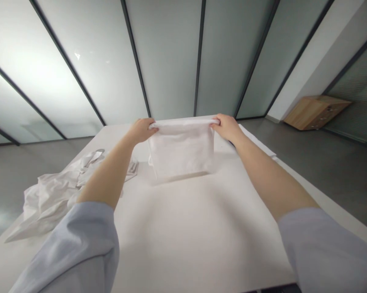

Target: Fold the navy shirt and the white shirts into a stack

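Observation:
A folded white cloth (181, 152) hangs upright above the white table (186, 232), its lower edge touching or just over the tabletop. My left hand (142, 129) pinches its top left corner with closed fingers. My right hand (227, 126) grips the top right corner the same way. Both arms reach forward, with the cloth's top edge stretched straight between the two hands.
A crumpled heap of white cloth (58, 191) lies at the table's left edge. A flat white piece (256, 142) lies behind my right forearm. Frosted glass walls stand beyond the table; a wooden cabinet (315, 110) sits on the grey floor at right.

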The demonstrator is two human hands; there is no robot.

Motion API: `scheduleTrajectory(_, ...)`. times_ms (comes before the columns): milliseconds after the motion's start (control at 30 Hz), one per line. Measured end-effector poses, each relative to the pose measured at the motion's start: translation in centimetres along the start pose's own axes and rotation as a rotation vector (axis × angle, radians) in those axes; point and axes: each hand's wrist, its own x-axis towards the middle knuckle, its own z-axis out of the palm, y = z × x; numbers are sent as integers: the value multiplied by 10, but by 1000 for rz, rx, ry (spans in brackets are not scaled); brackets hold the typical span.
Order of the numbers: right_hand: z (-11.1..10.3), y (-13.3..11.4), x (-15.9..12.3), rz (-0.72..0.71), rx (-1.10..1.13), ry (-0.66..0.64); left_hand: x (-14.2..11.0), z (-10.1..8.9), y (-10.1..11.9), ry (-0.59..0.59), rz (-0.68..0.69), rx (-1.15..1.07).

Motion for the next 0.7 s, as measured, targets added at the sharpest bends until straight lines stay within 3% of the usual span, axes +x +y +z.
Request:
scheduleTrajectory(133,5,1,24,-92,-115,212,19,-1,10,240,-5,111)
scheduleTrajectory(233,12,1,4,-153,-162,217,8,15,13,271,33,125)
scheduleTrajectory(300,22,3,-26,-183,-157,146,-12,39,12,187,68,126)
scheduleTrajectory(367,35,9,-63,-203,-128,22,-39,68,10,29,119,120)
scheduleTrajectory(433,47,16,-100,-234,-73,-179,-69,96,8,-151,150,84)
scheduleTrajectory(500,57,22,-127,-242,-6,-372,-95,117,7,-320,88,18)
scheduleTrajectory(600,63,26,-144,-187,44,-461,-114,129,5,-343,2,-67)
scheduleTrajectory(700,66,26,-139,-133,66,-458,-109,129,1,-322,-35,-153)
